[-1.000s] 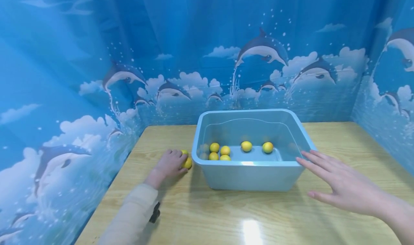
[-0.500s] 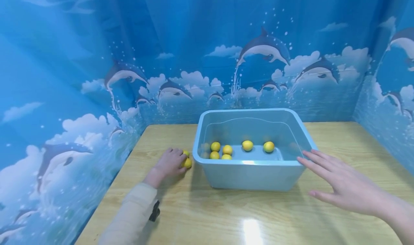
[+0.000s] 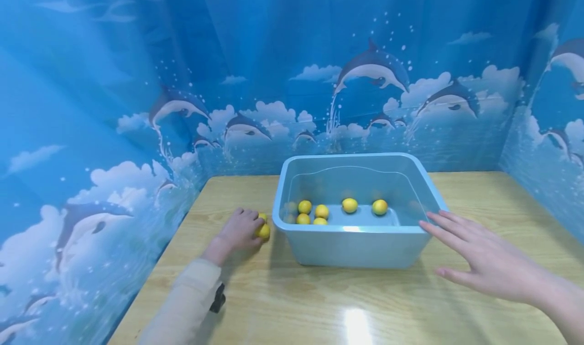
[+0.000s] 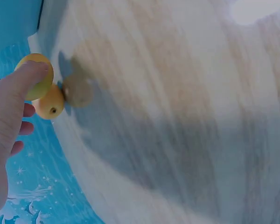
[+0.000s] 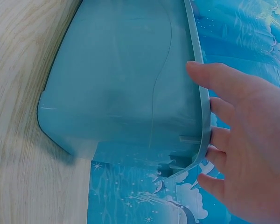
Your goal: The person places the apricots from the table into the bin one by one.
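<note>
Left of the tub, my left hand (image 3: 239,231) holds a small round yellow fruit (image 4: 43,88) low over the table, with the thumb pressed on its side. A second fruit of the same kind (image 4: 51,105) lies against it, partly behind it; whether the fingers also hold this one I cannot tell. The light-blue plastic tub (image 3: 351,246) stands upright, and several yellow fruits (image 3: 350,205) lie on its floor, mostly bunched at the left end. My right hand (image 3: 493,264) is spread with straight fingers, the fingertips at the tub's right front corner.
The wood-grain table (image 3: 292,304) has a bright light reflection near its front. Blue curtains (image 3: 274,41) printed with dolphins hang along the back and both sides. A small black object (image 3: 218,299) sits at the left wrist, by the light sleeve (image 3: 182,299).
The left hand stays in the same place with its fruit, and the fingers shift only slightly. The right hand keeps its place at the tub. The head view has moved a little.
</note>
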`<state>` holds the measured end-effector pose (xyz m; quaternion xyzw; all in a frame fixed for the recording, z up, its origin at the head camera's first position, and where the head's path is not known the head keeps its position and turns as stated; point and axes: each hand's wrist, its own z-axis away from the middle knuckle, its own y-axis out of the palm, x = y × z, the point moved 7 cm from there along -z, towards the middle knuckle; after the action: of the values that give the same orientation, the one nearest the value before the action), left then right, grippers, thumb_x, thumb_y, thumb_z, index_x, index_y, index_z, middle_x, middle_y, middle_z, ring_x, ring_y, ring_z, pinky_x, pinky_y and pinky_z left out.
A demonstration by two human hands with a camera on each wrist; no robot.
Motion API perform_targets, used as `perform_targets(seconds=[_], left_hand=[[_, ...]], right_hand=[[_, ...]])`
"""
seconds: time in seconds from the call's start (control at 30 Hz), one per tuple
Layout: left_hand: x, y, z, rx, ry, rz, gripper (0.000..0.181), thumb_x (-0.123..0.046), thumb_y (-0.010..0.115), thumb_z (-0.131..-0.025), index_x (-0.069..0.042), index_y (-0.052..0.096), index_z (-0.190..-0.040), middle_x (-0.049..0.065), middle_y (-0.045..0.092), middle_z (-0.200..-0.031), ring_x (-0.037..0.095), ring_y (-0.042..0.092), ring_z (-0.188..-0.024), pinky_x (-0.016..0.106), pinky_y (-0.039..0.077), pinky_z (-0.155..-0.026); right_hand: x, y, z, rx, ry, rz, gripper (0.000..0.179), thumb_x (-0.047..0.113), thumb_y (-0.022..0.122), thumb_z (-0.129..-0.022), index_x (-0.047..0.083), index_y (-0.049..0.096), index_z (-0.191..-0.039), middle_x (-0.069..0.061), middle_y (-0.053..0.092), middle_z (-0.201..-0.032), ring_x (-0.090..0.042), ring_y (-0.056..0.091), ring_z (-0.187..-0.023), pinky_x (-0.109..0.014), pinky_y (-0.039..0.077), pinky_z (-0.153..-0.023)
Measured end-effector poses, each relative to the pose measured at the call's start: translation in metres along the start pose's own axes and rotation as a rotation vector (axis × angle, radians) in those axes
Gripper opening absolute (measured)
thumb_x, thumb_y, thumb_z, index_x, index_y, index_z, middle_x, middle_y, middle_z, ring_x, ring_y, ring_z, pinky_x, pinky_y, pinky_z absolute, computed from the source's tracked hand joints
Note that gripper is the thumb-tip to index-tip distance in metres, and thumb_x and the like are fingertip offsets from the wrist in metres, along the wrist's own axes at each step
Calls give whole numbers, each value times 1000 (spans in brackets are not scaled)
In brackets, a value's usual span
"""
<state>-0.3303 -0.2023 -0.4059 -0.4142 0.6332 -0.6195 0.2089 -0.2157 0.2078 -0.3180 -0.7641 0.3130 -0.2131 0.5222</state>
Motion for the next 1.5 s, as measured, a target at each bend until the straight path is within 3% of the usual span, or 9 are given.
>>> perform_targets(seconds=[0.5,0.8,1.27,1.5], left_hand=[[24,-54,-2,-163,-58,60,36,-30,78,-72,-8,63,-97,4,53,-83,24,51,-82,44,40,-75],[35,-73,-12,-122,-106,39,35,-31,71,-77,-8,63,-102,6,57,-91,24,54,-87,45,41,-81],[42,-116,-32,-145,-153,6,33,-31,68,-76,-8,62,-101,7,54,-92,25,49,-85,45,39,-80],[42,-136,-45,-181,-131,14,35,-32,68,-77,-8,62,-102,7,54,-94,26,49,-88,45,39,-82]], right_hand=[[-1,-1,1,-8,-9,9,87,38,75,-74,20,29,-146,-7,28,-149,-21,16,-139,-18,-6,-106],[-1,-2,-1,-5,-14,10,86,39,74,-75,20,28,-146,-9,29,-148,-22,16,-139,-17,-6,-106],[0,-1,0,4,-6,-2,86,39,73,-76,21,28,-146,-4,25,-150,-20,17,-138,-18,-6,-106],[0,-1,1,-5,-12,3,85,39,73,-76,21,28,-146,-3,24,-150,-19,15,-139,-20,-5,-107]])
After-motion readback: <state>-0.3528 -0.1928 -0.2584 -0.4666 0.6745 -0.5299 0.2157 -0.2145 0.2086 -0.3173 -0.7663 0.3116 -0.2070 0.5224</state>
